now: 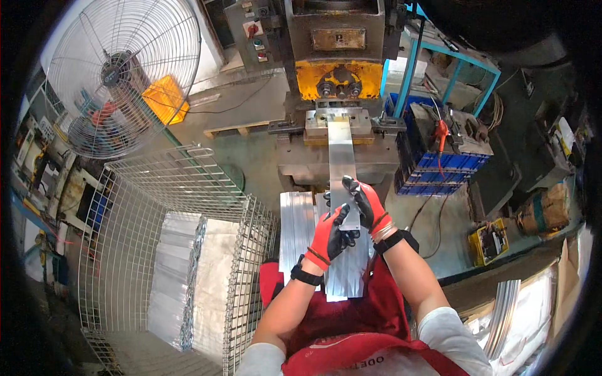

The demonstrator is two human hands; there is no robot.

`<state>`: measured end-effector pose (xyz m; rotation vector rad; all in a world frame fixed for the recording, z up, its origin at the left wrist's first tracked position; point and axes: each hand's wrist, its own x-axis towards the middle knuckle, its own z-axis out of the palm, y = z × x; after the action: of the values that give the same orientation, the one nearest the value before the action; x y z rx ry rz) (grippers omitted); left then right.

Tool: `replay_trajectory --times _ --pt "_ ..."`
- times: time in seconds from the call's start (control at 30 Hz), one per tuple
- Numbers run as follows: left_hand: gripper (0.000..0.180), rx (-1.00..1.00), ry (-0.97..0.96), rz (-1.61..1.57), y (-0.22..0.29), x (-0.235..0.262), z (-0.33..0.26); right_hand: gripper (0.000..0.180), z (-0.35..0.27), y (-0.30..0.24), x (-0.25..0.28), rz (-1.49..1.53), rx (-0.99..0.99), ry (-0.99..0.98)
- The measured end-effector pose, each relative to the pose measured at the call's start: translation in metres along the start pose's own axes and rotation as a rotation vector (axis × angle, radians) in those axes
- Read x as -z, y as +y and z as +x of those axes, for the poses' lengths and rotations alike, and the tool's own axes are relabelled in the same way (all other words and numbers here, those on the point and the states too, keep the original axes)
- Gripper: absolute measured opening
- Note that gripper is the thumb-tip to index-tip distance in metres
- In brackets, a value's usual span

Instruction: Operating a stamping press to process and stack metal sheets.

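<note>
Between my two gloved hands runs a long flat metal strip (pixel 342 156), its far end lying in the die of a press (pixel 338 81). My left hand (pixel 332 233), in a red and black glove, is closed around the strip's near end from the left. Higher up on the right edge, my right hand (pixel 367 203) grips the same strip, thumb on top. Stacks of similar metal strips (pixel 296 229) lie beneath my hands, in front of my red apron (pixel 351 338). The undersides of the fingers are partly hidden by the strip.
A wire cage (pixel 251 250) with stacked strips (pixel 169 269) stands at left, below a large fan (pixel 119 69). Blue crates (pixel 439 163) bearing tools are right of the press. A yellow bin (pixel 489 241) and more metal strips (pixel 503 313) sit farther right.
</note>
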<state>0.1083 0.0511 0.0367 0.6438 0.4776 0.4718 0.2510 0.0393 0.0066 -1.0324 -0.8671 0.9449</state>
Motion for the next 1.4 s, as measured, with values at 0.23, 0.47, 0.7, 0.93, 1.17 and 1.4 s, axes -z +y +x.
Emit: replay_trajectory --times 0.23,0.47,0.7,0.93,1.17,1.4 --pt "0.022 0.011 0.006 -0.09 -0.002 0.005 0.001 0.02 0.005 -0.004 -0.014 0.041 0.014 0.156" --pt "0.021 0.024 -0.002 -0.096 -0.006 0.009 0.005 0.026 0.009 0.011 0.002 -0.016 -0.098 0.107" --pt "0.021 0.015 0.038 -0.134 -0.005 0.009 0.004 0.033 0.01 0.013 0.002 -0.029 -0.121 0.097" --pt "0.019 0.014 0.021 -0.104 -0.008 0.014 0.008 0.033 0.013 0.019 0.009 -0.06 -0.093 0.067" --pt "0.02 0.028 0.011 -0.1 -0.004 0.009 0.004 0.029 0.011 0.011 0.009 -0.122 -0.171 0.072" --pt "0.024 0.045 0.088 -0.055 -0.007 0.008 0.006 0.03 0.008 0.015 0.006 -0.04 -0.022 0.073"
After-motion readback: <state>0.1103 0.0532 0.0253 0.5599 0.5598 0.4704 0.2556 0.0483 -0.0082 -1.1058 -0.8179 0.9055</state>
